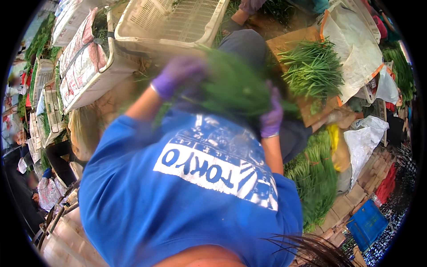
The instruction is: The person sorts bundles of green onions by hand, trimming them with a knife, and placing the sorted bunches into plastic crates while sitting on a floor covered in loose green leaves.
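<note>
Dark strands of hair (311,251) hang closest to the lens at the lower edge, and right beyond them a blue T-shirt (178,209) with a white printed panel fills the middle of the view. Both bare forearms rise from it toward a bundle of thin green stalks (235,89), which is held up in front of the chest, blurred, above a dark grey trouser leg (244,46).

Each hand wears a purple glove. Her left hand (175,75) is at the left end of the bundle, the fingers curled over the greens; it is too blurred to tell how tightly they press. Her right hand (272,118) grips the bundle's right side, fingers pressed together and wrapped around the stalks, a few blades sticking out past it to the right.

Beyond the bundle, up and to the left, a cream plastic crate (173,22) with a slotted wall sits tilted, and a white sack with reddish print (84,66) lies over the box beside it. To the upper right a loose heap of the same greens (313,69) lies on brown cardboard (289,42), next to a crumpled white bag (356,49). Lower right, tied green bunches (316,173) lie in a row on the ground, with a white plastic bag (362,142) just beside them and a blue crate (367,224) farther down. Other people stand along the far left edge, too blurred to make out.
</note>
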Demonstrator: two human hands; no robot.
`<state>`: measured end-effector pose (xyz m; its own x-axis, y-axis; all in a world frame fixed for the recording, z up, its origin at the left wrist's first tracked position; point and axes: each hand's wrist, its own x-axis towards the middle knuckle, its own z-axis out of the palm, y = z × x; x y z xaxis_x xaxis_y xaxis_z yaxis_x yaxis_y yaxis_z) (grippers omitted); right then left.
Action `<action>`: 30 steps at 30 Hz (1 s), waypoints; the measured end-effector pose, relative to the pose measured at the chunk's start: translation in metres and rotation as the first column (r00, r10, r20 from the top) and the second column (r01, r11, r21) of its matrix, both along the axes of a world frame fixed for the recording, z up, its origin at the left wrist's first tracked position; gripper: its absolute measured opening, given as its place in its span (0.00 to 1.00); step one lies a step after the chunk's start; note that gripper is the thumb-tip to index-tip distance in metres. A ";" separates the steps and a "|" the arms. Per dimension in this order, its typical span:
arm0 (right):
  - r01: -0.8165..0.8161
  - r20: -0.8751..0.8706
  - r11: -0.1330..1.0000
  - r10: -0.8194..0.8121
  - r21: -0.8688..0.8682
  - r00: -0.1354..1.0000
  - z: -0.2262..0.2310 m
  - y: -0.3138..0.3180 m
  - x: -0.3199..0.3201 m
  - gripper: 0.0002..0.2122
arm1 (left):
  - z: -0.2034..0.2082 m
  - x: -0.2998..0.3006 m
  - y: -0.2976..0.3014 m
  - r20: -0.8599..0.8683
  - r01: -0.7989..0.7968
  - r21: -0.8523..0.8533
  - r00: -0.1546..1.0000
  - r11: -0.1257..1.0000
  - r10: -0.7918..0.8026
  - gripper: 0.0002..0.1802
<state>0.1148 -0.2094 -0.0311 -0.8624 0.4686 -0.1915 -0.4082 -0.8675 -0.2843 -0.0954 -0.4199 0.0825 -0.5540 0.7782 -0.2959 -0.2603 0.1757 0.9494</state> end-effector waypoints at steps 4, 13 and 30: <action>-0.004 0.025 0.998 0.005 -0.059 1.000 -0.001 -0.002 -0.001 0.12 | 0.005 -0.005 -0.012 -0.368 -0.130 0.139 0.914 0.982 0.173 0.17; 0.007 0.239 0.999 0.005 -0.051 0.971 -0.001 0.002 -0.002 0.11 | 0.007 -0.039 -0.102 -0.464 -0.378 -0.878 0.518 0.294 -0.719 0.25; 0.082 0.148 0.949 -0.038 -0.306 0.988 0.003 -0.002 0.005 0.11 | 0.018 0.012 -0.012 -0.974 0.302 -0.184 0.072 0.936 -0.214 0.16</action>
<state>0.1197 -0.2116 -0.0285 -0.7892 0.4171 -0.4507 -0.4382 -0.8967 -0.0626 -0.0832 -0.4322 0.1000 -0.0863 0.9298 0.3578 0.9370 -0.0463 0.3462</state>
